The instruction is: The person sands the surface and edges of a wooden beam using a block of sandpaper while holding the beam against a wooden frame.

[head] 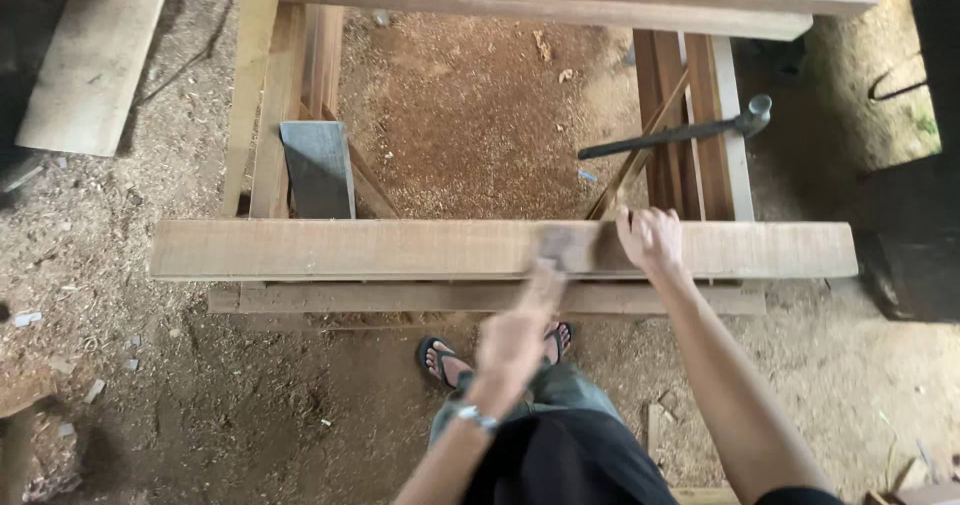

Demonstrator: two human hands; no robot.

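Outdoors, plank (350, 250) over sawdust-strewn dirt floor (200, 405)

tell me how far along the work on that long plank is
Done: the long plank lies across the wooden frame. In hand: the right hand presses on the plank while the left hand, blurred, holds a blurred tool against its top. Left: the plank's face looks alike along its length, so progress can't be judged.

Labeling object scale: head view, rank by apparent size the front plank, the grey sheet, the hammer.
1. Front plank, spans most of the frame.
2. and 3. Hammer is longer, grey sheet covers more area; unsure between them.
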